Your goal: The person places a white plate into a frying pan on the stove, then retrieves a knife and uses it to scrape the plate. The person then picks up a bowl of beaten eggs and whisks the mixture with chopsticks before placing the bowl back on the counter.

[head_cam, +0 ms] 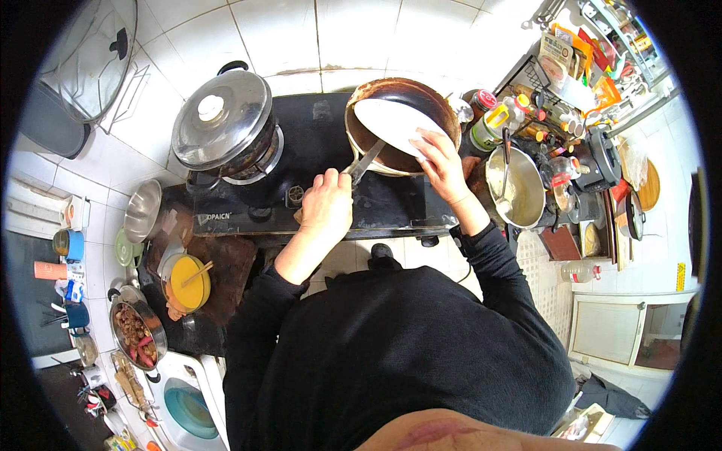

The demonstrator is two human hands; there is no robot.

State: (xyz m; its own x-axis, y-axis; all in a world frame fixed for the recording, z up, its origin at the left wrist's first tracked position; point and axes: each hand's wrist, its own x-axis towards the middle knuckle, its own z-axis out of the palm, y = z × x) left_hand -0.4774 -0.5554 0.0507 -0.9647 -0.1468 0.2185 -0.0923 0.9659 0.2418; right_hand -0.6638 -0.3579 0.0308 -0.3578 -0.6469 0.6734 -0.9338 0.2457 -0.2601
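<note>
My left hand (328, 204) is closed around the handle of a flat metal utensil (370, 158); whether it is a turner or a knife I cannot tell. The utensil's tip reaches over the near left part of a deep frying pan (375, 90) with browned walls. Above the pan, my right hand (443, 166) grips the near right edge of a white plate (392, 125). The plate is tilted, its far end over the pan's opening, and hides much of the pan's inside. Both are at the black gas stove (333, 121).
Left on the stove stands a lidded metal pot (225, 121). To the right is a pot (516, 211) with a ladle, beside several bottles (496, 121). At lower left are a bowl of yellow liquid (194, 293) with chopsticks and a pan of food (132, 307).
</note>
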